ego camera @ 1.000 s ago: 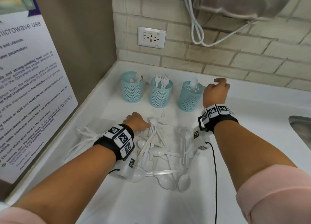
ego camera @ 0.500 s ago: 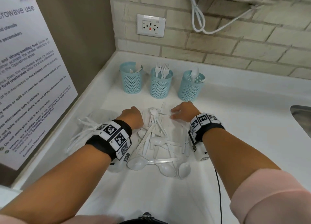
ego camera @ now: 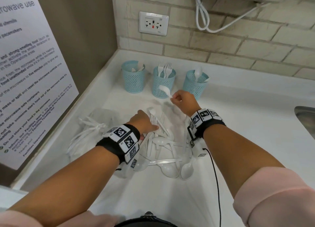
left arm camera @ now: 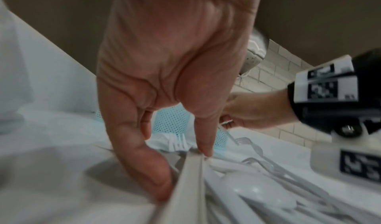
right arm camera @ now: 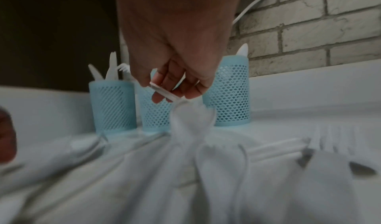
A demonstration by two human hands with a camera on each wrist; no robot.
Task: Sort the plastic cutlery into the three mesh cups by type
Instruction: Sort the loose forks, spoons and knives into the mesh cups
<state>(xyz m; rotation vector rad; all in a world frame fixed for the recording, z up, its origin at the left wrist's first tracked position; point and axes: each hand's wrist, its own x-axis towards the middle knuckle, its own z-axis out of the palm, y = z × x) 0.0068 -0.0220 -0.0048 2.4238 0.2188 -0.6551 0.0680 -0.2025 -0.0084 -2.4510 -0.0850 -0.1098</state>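
Observation:
Three blue mesh cups stand in a row by the wall: the left cup (ego camera: 133, 80) with knives, the middle cup (ego camera: 163, 85) with forks, the right cup (ego camera: 195, 87) with spoons. My right hand (ego camera: 173, 98) pinches a white spoon (ego camera: 165, 90) by its handle (right arm camera: 163, 91), lifted in front of the middle cup (right arm camera: 153, 115). My left hand (ego camera: 153, 127) is down on the pile of white cutlery (ego camera: 163, 146). Its thumb and forefinger (left arm camera: 206, 151) pinch one white handle (left arm camera: 191, 172); which kind of piece that is, I cannot tell.
A crumpled clear plastic bag (ego camera: 95, 124) lies left of the pile. A steel sink (ego camera: 306, 119) opens at the right edge. A notice board (ego camera: 25, 76) leans along the left wall. An outlet (ego camera: 153, 23) and a white cord (ego camera: 204, 20) are on the brick wall.
My right hand came from the right cup down to the pile and has risen with a spoon. My left hand stayed low on the pile.

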